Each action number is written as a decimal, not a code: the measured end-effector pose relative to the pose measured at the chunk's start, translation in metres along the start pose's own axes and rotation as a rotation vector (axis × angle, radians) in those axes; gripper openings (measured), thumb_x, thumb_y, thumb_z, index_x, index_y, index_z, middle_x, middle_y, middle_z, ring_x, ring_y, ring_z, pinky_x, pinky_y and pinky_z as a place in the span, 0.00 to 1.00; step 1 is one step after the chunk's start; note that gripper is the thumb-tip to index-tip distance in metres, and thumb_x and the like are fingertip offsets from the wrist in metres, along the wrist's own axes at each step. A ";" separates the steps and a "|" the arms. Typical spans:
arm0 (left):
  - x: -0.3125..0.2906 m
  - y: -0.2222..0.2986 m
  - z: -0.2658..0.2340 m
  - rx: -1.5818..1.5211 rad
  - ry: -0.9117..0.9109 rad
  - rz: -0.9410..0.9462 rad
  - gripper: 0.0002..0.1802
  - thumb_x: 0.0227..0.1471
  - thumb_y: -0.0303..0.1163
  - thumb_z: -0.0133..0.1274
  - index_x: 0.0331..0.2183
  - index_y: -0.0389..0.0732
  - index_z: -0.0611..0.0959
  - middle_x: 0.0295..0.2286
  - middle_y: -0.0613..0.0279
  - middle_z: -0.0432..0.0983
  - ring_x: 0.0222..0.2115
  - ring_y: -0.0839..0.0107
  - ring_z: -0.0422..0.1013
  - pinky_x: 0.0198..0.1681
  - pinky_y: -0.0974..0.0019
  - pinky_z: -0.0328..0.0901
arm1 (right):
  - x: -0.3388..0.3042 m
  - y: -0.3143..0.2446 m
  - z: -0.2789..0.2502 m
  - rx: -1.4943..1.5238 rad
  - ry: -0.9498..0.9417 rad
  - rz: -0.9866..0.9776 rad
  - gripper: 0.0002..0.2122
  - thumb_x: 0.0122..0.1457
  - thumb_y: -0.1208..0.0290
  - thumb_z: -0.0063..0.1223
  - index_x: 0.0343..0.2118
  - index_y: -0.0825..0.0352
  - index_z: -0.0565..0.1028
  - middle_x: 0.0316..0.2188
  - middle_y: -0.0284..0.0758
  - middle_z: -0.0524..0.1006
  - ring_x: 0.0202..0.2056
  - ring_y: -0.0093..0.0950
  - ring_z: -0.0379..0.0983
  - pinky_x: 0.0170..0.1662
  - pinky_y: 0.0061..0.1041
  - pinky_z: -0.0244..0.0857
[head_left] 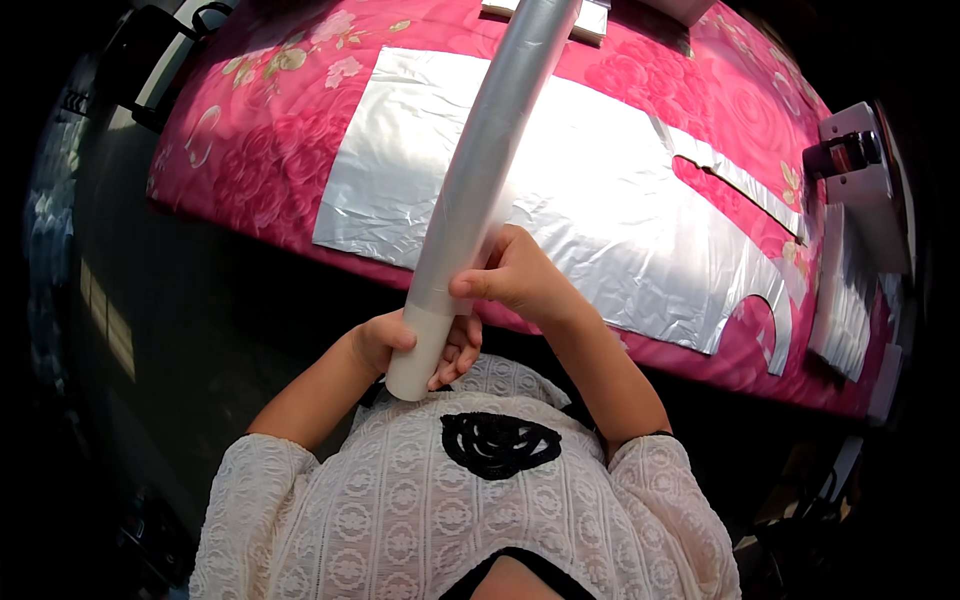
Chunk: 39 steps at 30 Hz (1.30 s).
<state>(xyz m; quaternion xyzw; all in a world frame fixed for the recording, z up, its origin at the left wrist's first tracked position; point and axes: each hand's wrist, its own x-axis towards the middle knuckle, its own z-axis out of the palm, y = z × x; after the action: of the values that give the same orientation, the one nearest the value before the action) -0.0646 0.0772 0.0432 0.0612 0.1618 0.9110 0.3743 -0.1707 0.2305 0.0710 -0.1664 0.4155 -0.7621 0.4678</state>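
A long roll of translucent plastic film slants up and away from my body, over the table's near edge. Its whitish bare end rests in my left hand, with the thumb on one side and the fingers curled round beneath. My right hand grips the roll a little higher, thumb against the film's lower edge; its other fingers are partly hidden behind the roll. Under and beyond the roll, a shiny white plastic sheet lies spread out, with curved cut-outs and narrow strips at its right end.
A pink rose-patterned cloth covers the table. Folded white sheets are stacked at the right edge, beside a pale box with a dark cylindrical object. Another small stack sits at the far edge. A dark chair-like object stands far left.
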 end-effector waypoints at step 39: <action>-0.089 0.012 -0.026 0.505 0.637 -0.626 0.28 0.37 0.36 0.64 0.41 0.35 0.73 0.28 0.61 0.75 0.29 0.75 0.72 0.32 0.72 0.67 | -0.060 -0.123 -0.315 -1.144 1.192 -0.107 0.11 0.55 0.68 0.53 0.33 0.73 0.77 0.23 0.32 0.76 0.24 0.17 0.70 0.29 0.16 0.63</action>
<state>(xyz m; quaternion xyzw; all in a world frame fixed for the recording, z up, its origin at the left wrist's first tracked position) -0.0153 0.0003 0.0236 -0.1825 0.4934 0.6613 0.5348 -0.4134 0.4582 -0.0121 0.0338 0.9090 -0.4146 -0.0248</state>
